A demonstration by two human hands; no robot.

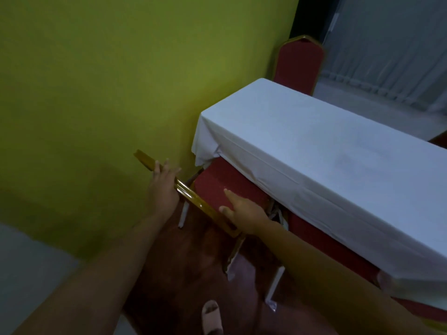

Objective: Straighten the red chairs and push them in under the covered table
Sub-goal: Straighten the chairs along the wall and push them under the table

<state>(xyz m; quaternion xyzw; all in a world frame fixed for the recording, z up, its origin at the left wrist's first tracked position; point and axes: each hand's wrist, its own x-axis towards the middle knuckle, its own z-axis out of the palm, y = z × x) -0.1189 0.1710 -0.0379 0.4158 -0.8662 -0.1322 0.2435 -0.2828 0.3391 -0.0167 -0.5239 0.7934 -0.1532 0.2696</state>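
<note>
A red chair (225,187) with a gold frame stands at the near left end of the table, its seat partly under the white cloth. My left hand (164,187) grips the gold top rail of its backrest. My right hand (242,211) rests on the right end of that rail, fingers spread over the red seat. The covered table (314,151) runs from the middle to the right edge. A second red chair (321,240) sits to the right, mostly under the cloth. A third red chair (298,64) stands upright behind the table's far end.
A yellow-green wall (108,81) rises close on the left. Grey curtains (391,44) hang at the back right. The floor is reddish-brown, and my sandalled foot (212,315) shows at the bottom. Light grey floor (29,262) lies at the lower left.
</note>
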